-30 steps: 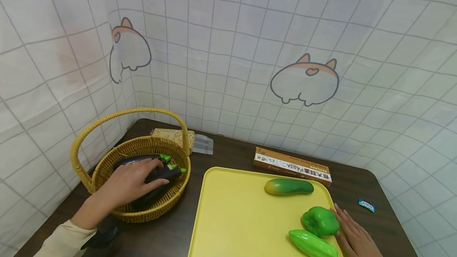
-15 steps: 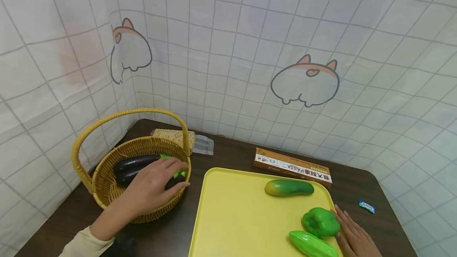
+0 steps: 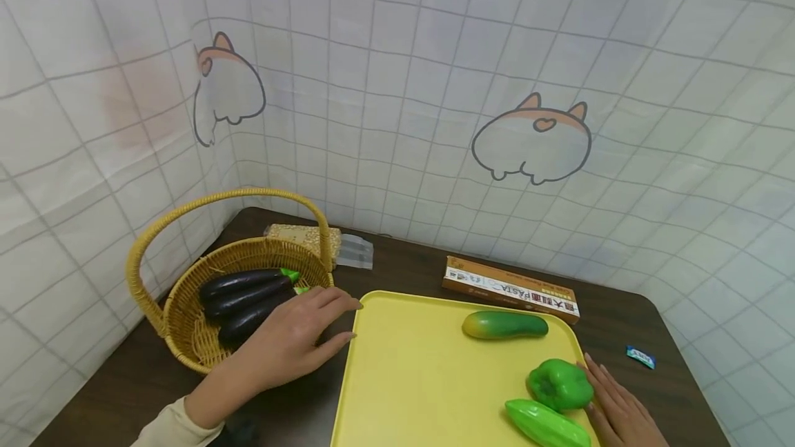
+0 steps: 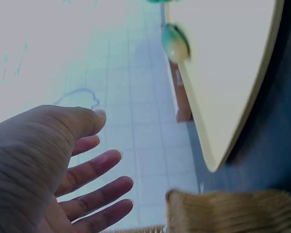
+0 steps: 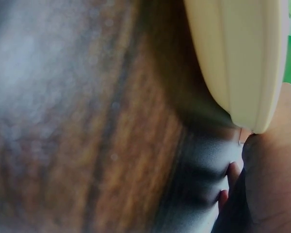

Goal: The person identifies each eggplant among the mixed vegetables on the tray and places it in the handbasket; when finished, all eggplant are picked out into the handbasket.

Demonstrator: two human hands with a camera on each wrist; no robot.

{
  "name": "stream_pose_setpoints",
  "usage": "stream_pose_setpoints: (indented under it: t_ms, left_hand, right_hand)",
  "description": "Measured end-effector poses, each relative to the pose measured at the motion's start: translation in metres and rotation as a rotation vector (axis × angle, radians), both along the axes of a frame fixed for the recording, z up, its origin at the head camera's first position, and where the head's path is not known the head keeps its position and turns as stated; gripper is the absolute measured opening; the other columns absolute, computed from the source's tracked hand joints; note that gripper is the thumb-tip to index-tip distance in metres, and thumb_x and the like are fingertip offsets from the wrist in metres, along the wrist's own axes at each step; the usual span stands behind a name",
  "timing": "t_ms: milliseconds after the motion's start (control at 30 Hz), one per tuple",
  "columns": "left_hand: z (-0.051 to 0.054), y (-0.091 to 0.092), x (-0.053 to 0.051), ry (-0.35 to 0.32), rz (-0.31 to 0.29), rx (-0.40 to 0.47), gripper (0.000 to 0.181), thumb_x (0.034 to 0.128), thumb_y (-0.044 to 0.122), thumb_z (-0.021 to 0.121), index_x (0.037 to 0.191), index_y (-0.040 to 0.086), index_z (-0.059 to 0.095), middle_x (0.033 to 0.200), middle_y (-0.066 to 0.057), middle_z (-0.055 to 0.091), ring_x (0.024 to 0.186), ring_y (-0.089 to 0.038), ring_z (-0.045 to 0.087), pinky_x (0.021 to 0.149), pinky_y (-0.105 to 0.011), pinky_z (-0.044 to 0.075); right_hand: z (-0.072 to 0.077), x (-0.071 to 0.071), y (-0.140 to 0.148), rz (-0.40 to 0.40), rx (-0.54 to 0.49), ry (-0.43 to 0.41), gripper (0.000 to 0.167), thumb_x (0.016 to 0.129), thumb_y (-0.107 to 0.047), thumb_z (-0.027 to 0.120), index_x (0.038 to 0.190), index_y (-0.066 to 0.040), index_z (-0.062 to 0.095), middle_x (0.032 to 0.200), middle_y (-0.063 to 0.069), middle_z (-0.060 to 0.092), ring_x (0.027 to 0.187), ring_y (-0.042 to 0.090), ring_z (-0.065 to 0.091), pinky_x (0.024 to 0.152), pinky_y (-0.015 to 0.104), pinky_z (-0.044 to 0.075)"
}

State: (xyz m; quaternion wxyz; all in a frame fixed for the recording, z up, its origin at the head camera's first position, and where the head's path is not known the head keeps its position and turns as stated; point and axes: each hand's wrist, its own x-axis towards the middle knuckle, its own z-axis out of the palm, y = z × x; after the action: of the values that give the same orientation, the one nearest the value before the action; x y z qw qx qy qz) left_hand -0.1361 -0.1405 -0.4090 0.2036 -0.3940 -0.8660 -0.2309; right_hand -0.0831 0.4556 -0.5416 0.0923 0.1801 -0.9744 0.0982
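In the head view, my left hand (image 3: 298, 336) hovers between the wicker basket (image 3: 180, 347) and the yellow tray (image 3: 404, 371). Its fingers are spread, and the left wrist view shows nothing in them. Dark purple eggplants (image 3: 242, 288) with green caps lie side by side inside the basket; my hand hides part of them. At the tray's right edge rests my right hand (image 3: 621, 402), fingers extended, close to a green bell pepper (image 3: 560, 383). Below the pepper is a pointed, ridged bright green vegetable (image 3: 546, 423). A green and yellow papaya-shaped piece (image 3: 505, 325) lies farther back on the tray.
Behind the tray lies a pasta box (image 3: 511, 288). A bag of pale grains (image 3: 304, 236) sits behind the basket, whose tall handle (image 3: 230, 195) arches above it. One small blue packet (image 3: 640, 356) is at the right. Gridded white curtain (image 3: 397, 88) encloses the table.
My left hand has drawn out of the basket and moved right toward the tray's left edge, uncovering the eggplants. The right hand stays in place.
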Motion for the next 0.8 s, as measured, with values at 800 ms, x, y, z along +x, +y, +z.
stream_pose_setpoints:
  t_ms: [800]
  left_hand:
    - [-0.057,0.07,0.041,-0.198,-0.332,-0.025,0.029,0.105,0.03,0.071,0.131,0.016,0.067,0.119,0.006,0.066,0.101,-0.005,0.06,0.09,-0.022,0.049]
  right_hand:
    - [-0.001,0.002,0.001,-0.031,-0.026,-0.038,0.064,0.114,-0.033,0.05,0.171,-0.027,0.021,0.175,-0.008,0.016,0.143,-0.016,-0.008,0.104,0.007,-0.009]
